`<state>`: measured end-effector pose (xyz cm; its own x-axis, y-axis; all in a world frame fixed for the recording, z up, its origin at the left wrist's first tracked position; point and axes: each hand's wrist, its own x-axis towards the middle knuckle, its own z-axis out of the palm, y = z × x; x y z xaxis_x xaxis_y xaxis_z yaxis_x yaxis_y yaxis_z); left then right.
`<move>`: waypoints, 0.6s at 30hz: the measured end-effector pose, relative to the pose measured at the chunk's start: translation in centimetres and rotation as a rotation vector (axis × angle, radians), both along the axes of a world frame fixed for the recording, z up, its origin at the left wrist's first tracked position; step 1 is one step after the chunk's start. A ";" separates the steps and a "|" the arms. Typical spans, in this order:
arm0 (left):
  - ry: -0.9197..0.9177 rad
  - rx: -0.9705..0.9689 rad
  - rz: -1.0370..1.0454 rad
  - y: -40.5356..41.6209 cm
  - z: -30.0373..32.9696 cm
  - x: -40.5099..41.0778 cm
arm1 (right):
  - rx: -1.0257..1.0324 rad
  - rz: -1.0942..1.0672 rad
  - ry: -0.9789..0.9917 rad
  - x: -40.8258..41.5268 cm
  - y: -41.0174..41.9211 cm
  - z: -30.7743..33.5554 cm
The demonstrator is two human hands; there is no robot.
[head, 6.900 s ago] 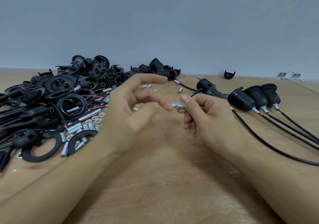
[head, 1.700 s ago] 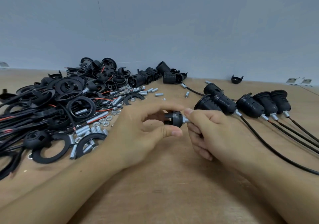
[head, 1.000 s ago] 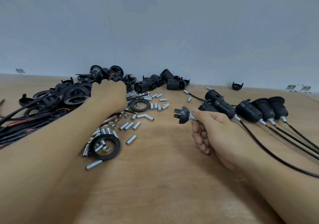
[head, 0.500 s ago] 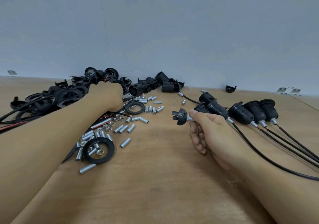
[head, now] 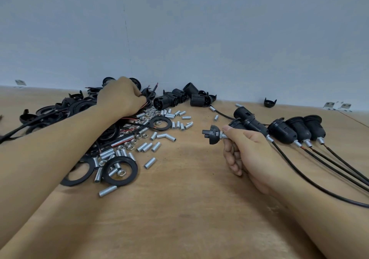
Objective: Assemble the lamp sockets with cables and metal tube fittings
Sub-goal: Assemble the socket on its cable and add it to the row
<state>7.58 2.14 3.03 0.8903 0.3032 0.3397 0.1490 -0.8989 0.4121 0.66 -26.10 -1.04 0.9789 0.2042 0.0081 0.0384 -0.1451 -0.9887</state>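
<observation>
My right hand (head: 246,152) pinches a short metal tube fitting with a black socket cap (head: 213,134) screwed onto its left end, held just above the table. My left hand (head: 121,97) reaches into the pile of black parts and cables (head: 65,109) at the back left, fingers curled around thin red and black wires (head: 146,104). Loose metal tubes (head: 149,162) and nuts (head: 127,144) lie scattered between the hands. Several finished sockets with cables (head: 283,132) lie in a row at the right.
Black rings (head: 119,170) lie near my left forearm. Loose socket bodies (head: 165,101) sit by the wall at the back. A lone black cap (head: 270,102) and small metal brackets (head: 337,106) rest at the far right. Bare wooden tabletop (head: 179,208) fills the foreground.
My left hand left the socket cap, reached back into the pile and now closes on wires further back. My right hand keeps holding the tube with the cap on it.
</observation>
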 end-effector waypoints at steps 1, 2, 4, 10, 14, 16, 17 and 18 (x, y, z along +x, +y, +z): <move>-0.043 -0.042 0.006 -0.1 0.4 0.0 | 0.001 -0.002 -0.001 0.0 0.0 0.0; -0.084 -0.077 0.010 -0.3 0.7 0.1 | 0.002 -0.003 -0.002 0.1 0.0 0.0; -0.153 -0.138 0.014 -0.5 1.4 0.3 | 0.007 -0.002 -0.004 0.1 0.0 -0.1; -0.524 -0.294 -0.011 -2.1 3.8 0.4 | 0.042 -0.017 0.003 0.2 -0.1 -0.2; -0.803 -0.356 -0.457 -5.9 4.8 -1.9 | 0.137 -0.103 -0.010 0.4 -0.1 -0.1; -0.790 -0.291 -0.613 -8.3 3.2 -3.3 | 0.202 -0.161 -0.028 0.5 -0.3 0.1; -0.784 -0.232 -0.663 -9.3 1.9 -3.8 | 0.253 -0.186 -0.044 0.5 -0.4 0.3; -0.773 -0.173 -0.701 -10.0 0.3 -4.1 | 0.309 -0.207 -0.057 0.6 -0.6 0.4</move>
